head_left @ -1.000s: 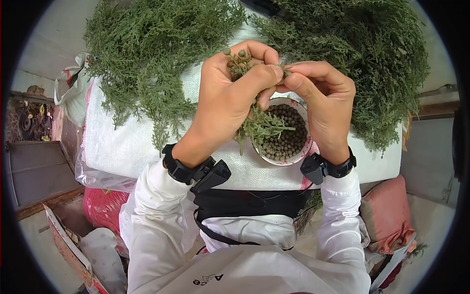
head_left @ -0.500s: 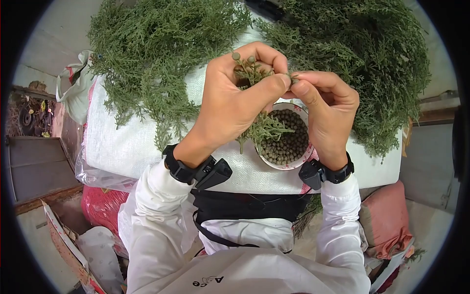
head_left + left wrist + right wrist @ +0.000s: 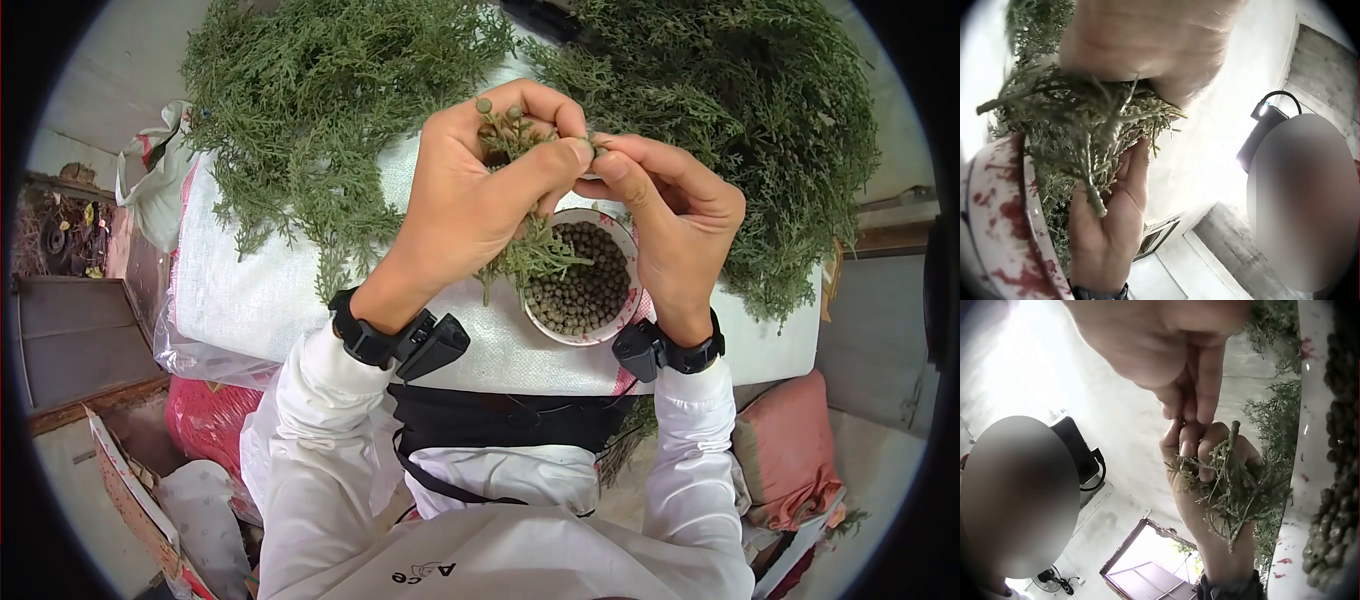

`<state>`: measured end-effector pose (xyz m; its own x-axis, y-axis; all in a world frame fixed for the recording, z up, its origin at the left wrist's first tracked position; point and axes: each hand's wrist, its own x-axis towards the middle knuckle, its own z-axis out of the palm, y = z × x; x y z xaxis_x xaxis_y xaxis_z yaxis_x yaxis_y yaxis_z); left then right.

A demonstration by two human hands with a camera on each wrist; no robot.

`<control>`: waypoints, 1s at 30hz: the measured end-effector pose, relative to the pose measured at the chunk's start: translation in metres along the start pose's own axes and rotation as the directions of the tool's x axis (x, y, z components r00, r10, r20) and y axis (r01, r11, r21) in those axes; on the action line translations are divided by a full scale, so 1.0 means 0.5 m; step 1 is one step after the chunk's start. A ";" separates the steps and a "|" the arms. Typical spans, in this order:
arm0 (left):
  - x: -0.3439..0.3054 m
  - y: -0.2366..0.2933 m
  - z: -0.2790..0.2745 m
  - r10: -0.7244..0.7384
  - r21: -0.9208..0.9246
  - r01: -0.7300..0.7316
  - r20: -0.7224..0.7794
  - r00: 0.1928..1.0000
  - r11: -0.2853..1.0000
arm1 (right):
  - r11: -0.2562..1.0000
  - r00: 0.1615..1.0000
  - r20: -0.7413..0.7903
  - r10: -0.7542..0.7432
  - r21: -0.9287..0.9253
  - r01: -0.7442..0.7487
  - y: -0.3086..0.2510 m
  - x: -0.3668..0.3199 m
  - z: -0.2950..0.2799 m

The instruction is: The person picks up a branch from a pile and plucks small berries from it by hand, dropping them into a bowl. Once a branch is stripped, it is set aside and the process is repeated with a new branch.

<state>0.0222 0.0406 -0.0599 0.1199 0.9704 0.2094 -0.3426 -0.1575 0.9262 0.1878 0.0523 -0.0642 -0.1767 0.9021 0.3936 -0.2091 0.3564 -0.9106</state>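
The left hand (image 3: 475,195) curls its fingers round a green sprig (image 3: 535,255), whose leafy stems hang below the palm and whose top carries round green cones (image 3: 514,113). Against its thumb tip, the right hand (image 3: 680,220) pinches a small round cone (image 3: 599,151) between thumb and forefinger. Under the hands stands a white bowl with red marks (image 3: 530,318), holding many round cones (image 3: 580,300). In the left wrist view the sprig (image 3: 1094,134) hangs beside the bowl's outer wall (image 3: 1007,219). The right wrist view shows both hands' fingertips meeting above the sprig (image 3: 1235,494).
Two big heaps of green branches lie at the back, one left (image 3: 330,110) and one right (image 3: 730,120), on a white woven sheet (image 3: 250,310). A red bag (image 3: 210,420) is at the lower left, and a pink cushion (image 3: 790,440) at the lower right.
Both hands have shifted slightly to the right since a second ago, their fingertips still together. The sprig has stayed in the left hand.
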 end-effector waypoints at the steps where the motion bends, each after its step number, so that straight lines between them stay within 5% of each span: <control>1: 0.001 -0.002 -0.001 -0.021 -0.007 0.021 -0.009 1.000 1.000 | 1.000 1.000 -0.002 0.009 -0.004 -0.009 -0.002 0.001 0.000; 12: -0.001 -0.021 0.001 -0.056 -0.055 0.050 -0.099 0.994 0.997 | 0.997 0.997 -0.004 0.078 -0.009 -0.078 -0.006 -0.002 0.008; 30: -0.002 -0.016 -0.002 -0.014 -0.054 0.012 -0.030 0.999 0.998 | 0.996 0.996 0.014 0.093 -0.001 -0.093 -0.008 -0.004 0.004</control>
<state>0.0241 0.0410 -0.0680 0.0962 0.9776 0.1871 -0.3914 -0.1356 0.9102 0.1869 0.0485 -0.0611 -0.2090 0.9278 0.3091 -0.1904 0.2715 -0.9434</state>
